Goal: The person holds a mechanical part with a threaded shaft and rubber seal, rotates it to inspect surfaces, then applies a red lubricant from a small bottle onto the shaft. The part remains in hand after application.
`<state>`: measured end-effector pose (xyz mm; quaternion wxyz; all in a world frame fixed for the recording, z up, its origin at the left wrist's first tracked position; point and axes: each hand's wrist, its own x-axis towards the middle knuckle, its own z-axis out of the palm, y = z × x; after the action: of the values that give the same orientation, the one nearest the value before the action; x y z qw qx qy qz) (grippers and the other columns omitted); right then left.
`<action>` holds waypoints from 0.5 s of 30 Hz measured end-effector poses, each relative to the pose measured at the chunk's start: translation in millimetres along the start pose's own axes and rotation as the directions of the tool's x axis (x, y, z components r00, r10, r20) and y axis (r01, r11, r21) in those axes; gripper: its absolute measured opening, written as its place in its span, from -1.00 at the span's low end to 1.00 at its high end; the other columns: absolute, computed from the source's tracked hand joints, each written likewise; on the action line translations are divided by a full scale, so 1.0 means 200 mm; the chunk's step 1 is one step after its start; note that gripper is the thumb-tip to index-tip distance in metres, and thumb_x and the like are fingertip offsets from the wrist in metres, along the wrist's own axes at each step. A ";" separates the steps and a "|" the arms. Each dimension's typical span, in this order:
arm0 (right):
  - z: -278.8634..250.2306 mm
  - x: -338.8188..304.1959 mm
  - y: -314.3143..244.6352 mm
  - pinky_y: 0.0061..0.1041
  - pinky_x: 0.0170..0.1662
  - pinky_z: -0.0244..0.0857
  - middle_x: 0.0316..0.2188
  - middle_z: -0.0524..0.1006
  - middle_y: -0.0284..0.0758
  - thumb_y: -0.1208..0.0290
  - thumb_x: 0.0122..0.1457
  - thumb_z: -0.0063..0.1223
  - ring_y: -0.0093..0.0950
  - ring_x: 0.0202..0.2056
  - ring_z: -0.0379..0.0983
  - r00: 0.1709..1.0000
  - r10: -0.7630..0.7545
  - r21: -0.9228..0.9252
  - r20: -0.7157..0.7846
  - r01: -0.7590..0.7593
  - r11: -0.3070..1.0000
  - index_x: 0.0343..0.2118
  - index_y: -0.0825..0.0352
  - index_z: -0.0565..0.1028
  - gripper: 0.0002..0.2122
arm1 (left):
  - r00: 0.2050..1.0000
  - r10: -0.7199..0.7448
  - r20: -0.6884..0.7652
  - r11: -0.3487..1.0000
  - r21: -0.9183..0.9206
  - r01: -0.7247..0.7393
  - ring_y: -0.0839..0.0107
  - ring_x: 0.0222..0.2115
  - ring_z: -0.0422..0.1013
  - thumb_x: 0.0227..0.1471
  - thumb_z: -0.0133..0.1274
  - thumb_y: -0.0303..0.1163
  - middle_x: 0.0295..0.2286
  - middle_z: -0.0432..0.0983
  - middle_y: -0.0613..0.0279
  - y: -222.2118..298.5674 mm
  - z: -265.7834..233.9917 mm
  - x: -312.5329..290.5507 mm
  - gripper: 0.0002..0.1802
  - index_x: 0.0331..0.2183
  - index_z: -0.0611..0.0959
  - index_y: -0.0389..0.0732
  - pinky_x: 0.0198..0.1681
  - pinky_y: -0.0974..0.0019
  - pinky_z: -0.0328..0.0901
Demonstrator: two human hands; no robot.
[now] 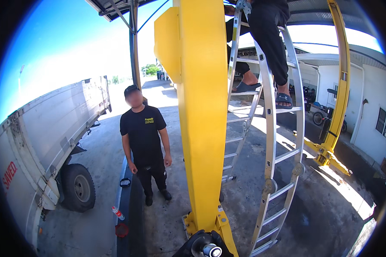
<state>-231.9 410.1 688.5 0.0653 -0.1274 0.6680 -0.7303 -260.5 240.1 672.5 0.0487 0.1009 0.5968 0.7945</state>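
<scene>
At the lower edge, before the foot of the yellow steel post (203, 128), a dark round metal part (212, 250) with a shiny cylindrical end is between my two black-gloved hands. My left hand (185, 248) is closed around its left side. My right hand (221, 244) wraps its right side. Most of both hands and the part's underside are cut off by the frame. The post stands upright just beyond, its base plate (223, 227) bolted to the floor.
A folding aluminium ladder (268, 141) stands right of the post, with a person in dark trousers and sandals (283, 100) on its rungs. Another person in black (142, 132) stands at left. Nearby are a truck (51, 115), a spray can (118, 213) and a second yellow post (342, 85).
</scene>
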 end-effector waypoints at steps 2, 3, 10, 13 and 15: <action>0.00 0.01 -0.01 -0.30 -0.22 0.57 -0.30 0.66 -0.16 -0.11 0.43 0.04 -0.26 -0.30 0.66 1.000 0.003 -0.048 0.021 -0.002 0.999 -0.18 0.37 0.66 -0.49 | 1.000 0.006 -0.030 0.999 0.042 -0.005 0.12 0.26 0.42 0.21 -0.19 0.49 0.18 0.54 -0.05 0.00 -0.02 -0.02 0.03 0.28 0.49 -0.23 0.31 -0.05 0.28; -0.01 0.01 -0.01 -0.29 -0.22 0.57 -0.30 0.67 -0.16 -0.11 0.43 0.03 -0.26 -0.31 0.66 1.000 0.005 -0.080 0.028 -0.003 0.997 -0.18 0.37 0.66 -0.49 | 0.999 0.005 -0.046 0.998 0.057 -0.003 0.13 0.25 0.43 0.21 -0.18 0.48 0.17 0.55 -0.05 0.00 -0.03 -0.04 0.02 0.28 0.50 -0.23 0.31 -0.05 0.29; -0.05 0.08 -0.01 -0.27 -0.21 0.57 -0.30 0.68 -0.14 -0.12 0.47 -0.03 -0.23 -0.31 0.67 0.995 0.050 -0.457 0.087 -0.004 0.890 -0.16 0.34 0.67 -0.48 | 0.992 0.028 -0.121 0.991 0.134 -0.012 0.13 0.21 0.45 0.16 -0.10 0.36 0.13 0.57 -0.03 -0.02 -0.05 -0.06 -0.07 0.23 0.53 -0.23 0.27 -0.02 0.31; -0.05 0.09 -0.01 -0.27 -0.21 0.57 -0.30 0.69 -0.14 -0.12 0.49 -0.06 -0.22 -0.31 0.67 0.982 0.141 -0.721 0.127 -0.006 0.693 -0.15 0.33 0.67 -0.48 | 0.989 0.028 -0.142 0.988 0.156 -0.006 0.13 0.20 0.46 0.15 -0.06 0.31 0.12 0.57 -0.03 -0.03 -0.02 -0.08 -0.11 0.21 0.54 -0.22 0.26 -0.01 0.32; -0.10 0.13 -0.03 -0.26 -0.21 0.56 -0.30 0.69 -0.13 -0.12 0.50 -0.08 -0.21 -0.31 0.68 0.968 0.206 -0.847 0.142 0.011 0.531 -0.15 0.32 0.67 -0.48 | 0.988 0.041 -0.148 0.985 0.170 -0.015 0.13 0.19 0.47 0.14 -0.04 0.28 0.11 0.58 -0.02 -0.04 0.01 -0.08 -0.14 0.19 0.55 -0.22 0.25 0.00 0.33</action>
<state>-261.6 423.1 695.2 0.1116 -0.1869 0.9306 -0.2941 -245.6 240.8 664.1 -0.0165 0.0526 0.6624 0.7471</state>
